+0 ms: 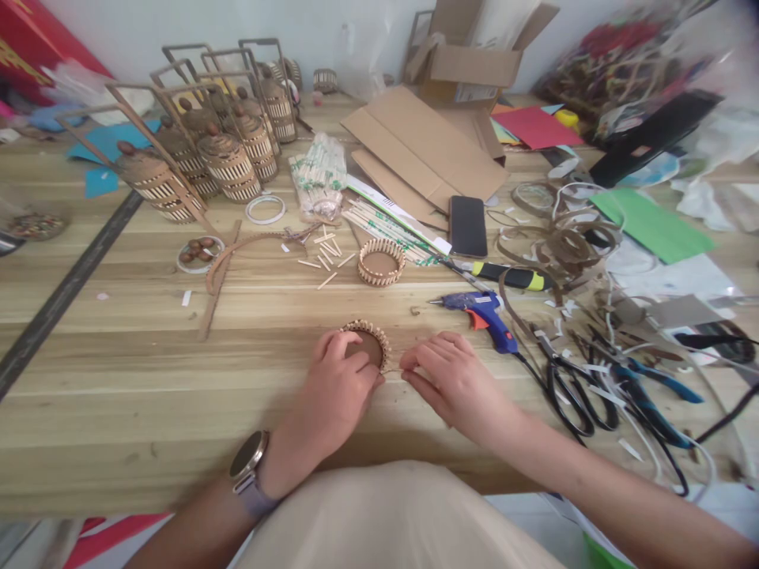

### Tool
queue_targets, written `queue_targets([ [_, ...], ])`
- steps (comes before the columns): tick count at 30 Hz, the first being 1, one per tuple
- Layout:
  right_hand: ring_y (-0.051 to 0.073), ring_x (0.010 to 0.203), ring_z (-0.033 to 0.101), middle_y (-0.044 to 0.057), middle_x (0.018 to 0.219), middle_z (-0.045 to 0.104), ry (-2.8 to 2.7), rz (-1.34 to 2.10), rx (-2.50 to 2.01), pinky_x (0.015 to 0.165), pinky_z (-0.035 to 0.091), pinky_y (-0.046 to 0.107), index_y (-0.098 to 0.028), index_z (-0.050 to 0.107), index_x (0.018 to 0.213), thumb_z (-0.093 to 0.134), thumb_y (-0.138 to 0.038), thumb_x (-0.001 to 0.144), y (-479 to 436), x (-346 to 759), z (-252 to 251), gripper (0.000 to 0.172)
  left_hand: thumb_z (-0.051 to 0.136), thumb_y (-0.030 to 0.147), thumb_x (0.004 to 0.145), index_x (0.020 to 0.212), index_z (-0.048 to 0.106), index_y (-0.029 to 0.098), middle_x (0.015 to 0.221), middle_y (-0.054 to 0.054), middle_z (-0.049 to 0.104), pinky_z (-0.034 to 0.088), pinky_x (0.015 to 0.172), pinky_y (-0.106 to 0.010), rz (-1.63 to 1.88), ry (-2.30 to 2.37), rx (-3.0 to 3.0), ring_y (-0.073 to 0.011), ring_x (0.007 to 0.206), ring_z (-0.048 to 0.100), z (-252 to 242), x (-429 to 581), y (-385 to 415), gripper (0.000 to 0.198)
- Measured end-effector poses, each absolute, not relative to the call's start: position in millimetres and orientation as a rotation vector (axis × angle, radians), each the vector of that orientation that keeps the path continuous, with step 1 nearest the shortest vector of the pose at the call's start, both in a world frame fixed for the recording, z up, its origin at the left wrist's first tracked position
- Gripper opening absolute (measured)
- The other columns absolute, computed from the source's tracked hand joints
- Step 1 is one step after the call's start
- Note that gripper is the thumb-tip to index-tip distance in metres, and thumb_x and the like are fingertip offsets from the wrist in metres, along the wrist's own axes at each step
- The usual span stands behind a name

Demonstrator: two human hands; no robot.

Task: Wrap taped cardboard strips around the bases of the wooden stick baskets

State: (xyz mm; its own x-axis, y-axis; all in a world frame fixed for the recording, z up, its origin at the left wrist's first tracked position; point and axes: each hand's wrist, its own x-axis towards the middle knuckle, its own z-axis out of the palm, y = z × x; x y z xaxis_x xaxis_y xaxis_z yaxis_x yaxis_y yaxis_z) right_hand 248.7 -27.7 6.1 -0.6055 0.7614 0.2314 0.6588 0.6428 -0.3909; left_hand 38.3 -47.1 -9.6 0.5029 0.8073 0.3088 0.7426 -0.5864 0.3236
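Observation:
My left hand (337, 383) is closed around a small round basket (372, 345) with a brown base and a wall of short wooden sticks. Its fingers reach over the rim and inside. To the right, my right hand (451, 375) pinches the end of a thin strip (391, 371) that runs to the basket's near right side. Most of that strip is hidden by the fingers. Just beyond the hands stands a similar round basket (381, 263). A blue hot glue gun (483, 310) lies beyond my right hand, and loose short sticks (325, 253) lie farther off.
Several lidded stick lanterns (228, 166) with tall handles stand at the back left. A phone (467, 226), a box cutter (513, 276) and cardboard (424, 146) lie beyond the hands. Scissors (578, 395), pliers (652, 395) and cords crowd the right. A bowl of brown beads (198, 251) sits left.

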Motion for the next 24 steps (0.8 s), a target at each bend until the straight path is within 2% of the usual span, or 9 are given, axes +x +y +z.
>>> queue_targets([
  [4, 0.018, 0.076, 0.062, 0.001, 0.080, 0.070, -2.515, 0.285, -1.093, 0.085, 0.035, 0.035, -0.019, 0.060, 0.092, 0.053, -0.012, 0.095, -22, 246, 4, 0.010, 0.061, 0.015, 0.091, 0.073, 0.069, 0.017, 0.070, -0.003, 0.066, 0.044, 0.096, -0.052, 0.642, 1.335, 2.611, -0.0314, 0.106, 0.053, -10, 38, -47, 0.020],
  [8, 0.018, 0.077, 0.059, 0.002, 0.078, 0.068, -2.606, 0.137, -0.985, 0.091, 0.033, 0.035, -0.019, 0.065, 0.098, 0.048, -0.007, 0.094, -13, 243, 6, 0.021, 0.061, 0.014, 0.092, 0.078, 0.070, 0.018, 0.074, -0.003, 0.067, 0.042, 0.099, -0.054, 0.616, 1.328, 2.615, -0.0303, 0.107, 0.053, -10, 36, -47, 0.017],
  [11, 0.018, 0.079, 0.057, 0.002, 0.078, 0.066, -2.670, 0.095, -0.941, 0.094, 0.032, 0.036, -0.022, 0.068, 0.095, 0.046, -0.007, 0.094, -7, 242, 7, 0.026, 0.061, 0.014, 0.092, 0.080, 0.070, 0.018, 0.076, -0.003, 0.068, 0.041, 0.100, -0.054, 0.590, 1.318, 2.622, -0.0304, 0.109, 0.053, -9, 35, -47, 0.015],
  [16, 0.018, 0.081, 0.056, 0.003, 0.079, 0.066, -2.748, 0.021, -0.869, 0.096, 0.030, 0.038, -0.021, 0.067, 0.089, 0.043, -0.009, 0.096, -2, 240, 6, 0.028, 0.062, 0.016, 0.092, 0.076, 0.069, 0.017, 0.075, -0.004, 0.068, 0.040, 0.099, -0.053, 0.526, 1.351, 2.618, -0.0315, 0.107, 0.053, -1, 37, -47, 0.017],
  [20, 0.019, 0.080, 0.054, 0.003, 0.077, 0.065, -2.741, -0.042, -0.847, 0.096, 0.032, 0.037, -0.020, 0.066, 0.085, 0.044, -0.010, 0.096, -2, 240, 5, 0.026, 0.067, 0.025, 0.090, 0.089, 0.070, 0.016, 0.087, -0.005, 0.070, 0.043, 0.094, -0.051, 0.479, 1.408, 2.601, -0.0303, 0.102, 0.053, -1, 46, -45, 0.010],
  [24, 0.018, 0.077, 0.054, 0.002, 0.075, 0.063, -2.683, -0.058, -0.853, 0.095, 0.033, 0.036, -0.019, 0.066, 0.084, 0.045, -0.011, 0.096, -6, 239, 2, 0.026, 0.060, 0.018, 0.094, 0.081, 0.067, 0.019, 0.085, -0.003, 0.069, 0.043, 0.092, -0.046, 0.567, 1.421, 2.624, -0.0257, 0.099, 0.055, -9, 51, -43, 0.015],
])
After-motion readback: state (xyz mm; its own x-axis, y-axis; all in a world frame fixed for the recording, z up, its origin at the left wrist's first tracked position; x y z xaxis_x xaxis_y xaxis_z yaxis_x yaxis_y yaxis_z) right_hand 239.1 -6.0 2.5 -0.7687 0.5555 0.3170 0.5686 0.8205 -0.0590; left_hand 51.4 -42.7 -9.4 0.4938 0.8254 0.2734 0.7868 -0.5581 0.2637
